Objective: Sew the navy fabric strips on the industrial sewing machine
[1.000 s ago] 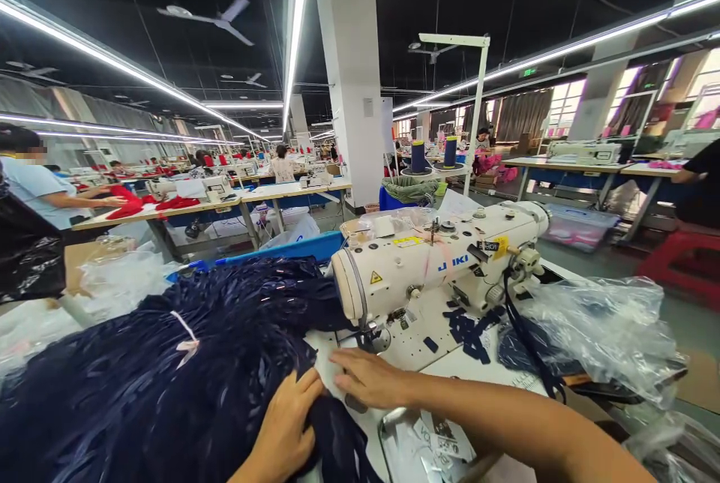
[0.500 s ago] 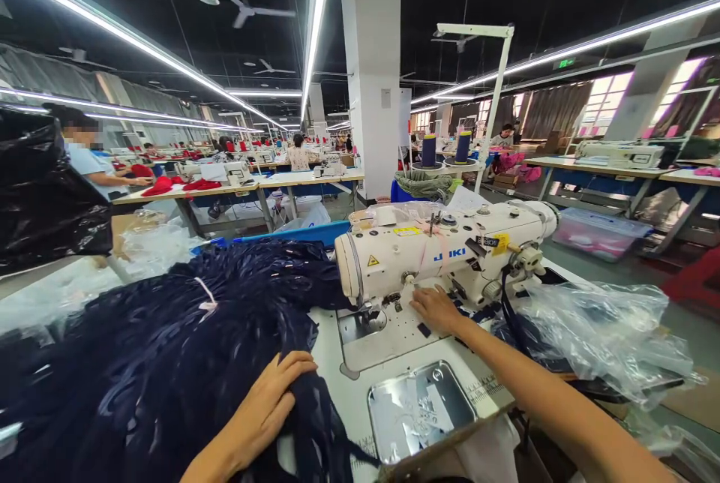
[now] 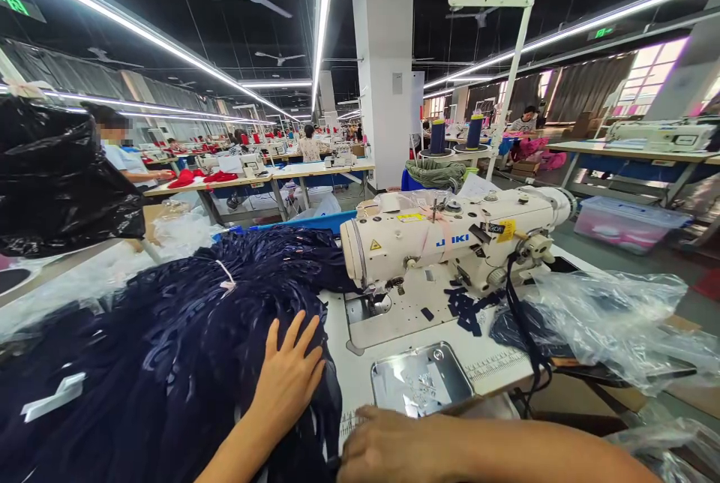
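Observation:
A big pile of navy fabric straps [image 3: 185,348], tied with a pale band, covers the left of the sewing table. My left hand [image 3: 292,367] lies spread on the pile's right edge, palm down. My right hand [image 3: 376,442] is low at the table's front edge, beside the strap ends, with its fingers curled; what they close on is hidden. Behind both hands stands a white sewing machine [image 3: 450,239]. Short navy strips [image 3: 464,310] lie on its bed at the right. A shallow metal tray [image 3: 388,385] with small pale bits is just beyond my right hand.
Clear plastic bags [image 3: 613,325] and dark straps lie to the right of the machine. A black plastic bag [image 3: 67,175] hangs at the left. Thread cones [image 3: 439,136] stand behind the machine. Co-workers sit or stand at farther tables.
My right hand has left the machine bed and come down to the table's front edge, uncovering the short navy strips. My left hand has spread its fingers on the pile. The view has shifted slightly.

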Motion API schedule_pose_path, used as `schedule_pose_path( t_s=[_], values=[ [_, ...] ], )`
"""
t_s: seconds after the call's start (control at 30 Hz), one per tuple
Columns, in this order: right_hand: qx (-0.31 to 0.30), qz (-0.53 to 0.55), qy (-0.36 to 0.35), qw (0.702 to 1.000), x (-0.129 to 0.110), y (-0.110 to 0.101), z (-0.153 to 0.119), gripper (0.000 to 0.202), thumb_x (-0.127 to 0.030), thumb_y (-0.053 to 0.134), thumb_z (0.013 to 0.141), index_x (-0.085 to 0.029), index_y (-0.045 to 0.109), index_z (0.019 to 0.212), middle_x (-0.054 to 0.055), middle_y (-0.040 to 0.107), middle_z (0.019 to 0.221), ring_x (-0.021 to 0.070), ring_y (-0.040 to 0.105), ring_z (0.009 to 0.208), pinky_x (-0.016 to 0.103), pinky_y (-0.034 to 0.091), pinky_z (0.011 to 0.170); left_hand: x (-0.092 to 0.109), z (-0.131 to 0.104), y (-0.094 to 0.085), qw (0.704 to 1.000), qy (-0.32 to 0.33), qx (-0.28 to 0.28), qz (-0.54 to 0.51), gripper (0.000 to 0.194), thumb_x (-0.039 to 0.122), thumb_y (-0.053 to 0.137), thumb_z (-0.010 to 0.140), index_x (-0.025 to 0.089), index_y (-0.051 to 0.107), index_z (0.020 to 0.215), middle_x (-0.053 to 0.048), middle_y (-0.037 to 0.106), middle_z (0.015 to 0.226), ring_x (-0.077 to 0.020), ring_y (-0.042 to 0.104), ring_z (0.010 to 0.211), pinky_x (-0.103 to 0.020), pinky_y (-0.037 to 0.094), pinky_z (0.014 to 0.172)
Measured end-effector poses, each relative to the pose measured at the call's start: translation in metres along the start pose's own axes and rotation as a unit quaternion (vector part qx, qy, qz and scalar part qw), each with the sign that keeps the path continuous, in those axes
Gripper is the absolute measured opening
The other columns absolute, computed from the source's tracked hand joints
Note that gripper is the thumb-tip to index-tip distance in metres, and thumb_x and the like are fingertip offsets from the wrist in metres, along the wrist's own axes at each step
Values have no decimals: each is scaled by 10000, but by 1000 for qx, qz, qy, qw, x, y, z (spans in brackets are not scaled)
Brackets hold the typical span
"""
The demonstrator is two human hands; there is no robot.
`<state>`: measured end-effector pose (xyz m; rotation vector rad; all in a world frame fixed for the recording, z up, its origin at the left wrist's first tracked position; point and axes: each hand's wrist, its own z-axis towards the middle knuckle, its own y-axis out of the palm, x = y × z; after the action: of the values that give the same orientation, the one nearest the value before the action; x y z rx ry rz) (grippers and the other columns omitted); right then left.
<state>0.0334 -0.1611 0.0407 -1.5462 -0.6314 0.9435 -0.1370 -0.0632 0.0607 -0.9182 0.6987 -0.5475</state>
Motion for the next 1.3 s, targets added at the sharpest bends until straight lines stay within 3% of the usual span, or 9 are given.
schedule_pose_path(
  t_s=[0.1,0.33,0.5,0.67,0.8,0.9,1.07,1.2,1.3],
  values=[
    [19,67,-52,996,5,-7,-5,217,-156,502,838,-174,545,1050,17,653,1024,96,582,926,271,185,1025,1,-1,9,999,3,35,-1,235,81,462,717,196,667,710,-79,600,1114,-299,452,1122,-557,213,986],
    [153,18,284,946,59,-19,-37,180,-188,451,853,-167,629,869,40,661,862,151,592,802,254,405,770,2,0,26,997,46,65,22,279,-10,416,700,176,611,630,-65,632,1022,-254,493,1078,-505,238,998],
    [126,-3,344,930,61,-16,-40,191,-256,505,827,-130,618,916,117,650,877,244,591,845,437,356,879,7,-3,23,994,94,25,-41,210,4,438,693,175,555,657,-27,621,790,-204,553,905,-508,206,1009],
    [56,-34,221,973,30,-5,-11,398,-465,553,766,-124,614,960,150,623,979,294,538,966,470,323,917,9,3,-11,986,78,-48,-137,191,33,373,755,180,479,697,13,540,662,-140,526,669,-432,296,968],
    [-4,74,-42,996,15,-2,5,269,-349,474,845,-188,579,1033,53,653,954,184,573,914,329,358,894,9,20,-31,973,21,-82,-214,188,112,324,828,183,457,715,-4,540,682,-154,511,660,-322,412,755],
    [-4,178,-87,980,19,-7,2,221,-253,417,871,-208,595,995,-1,663,913,103,592,796,175,399,734,17,32,-25,956,8,-134,-260,175,108,331,824,177,474,752,-18,564,734,-164,514,686,-273,394,653],
    [121,159,153,968,52,-21,-35,213,-175,420,830,-180,632,815,-1,655,790,111,576,710,179,378,645,30,42,-7,932,6,-205,-299,39,169,482,767,171,489,729,-13,568,765,-158,500,707,-253,359,667],
    [190,41,398,897,95,-21,-75,182,-141,423,794,-176,597,755,25,634,761,150,566,704,225,349,618,35,54,-6,914,6,-221,-340,160,210,413,806,174,434,651,7,513,687,-138,458,638,-234,327,613],
    [201,-26,496,845,122,-15,-91,122,-177,444,794,-177,566,780,41,623,796,177,564,751,256,335,651,43,69,1,903,-11,-193,-384,227,195,326,832,181,374,611,25,448,617,-121,405,568,-229,294,561]
  ],
)
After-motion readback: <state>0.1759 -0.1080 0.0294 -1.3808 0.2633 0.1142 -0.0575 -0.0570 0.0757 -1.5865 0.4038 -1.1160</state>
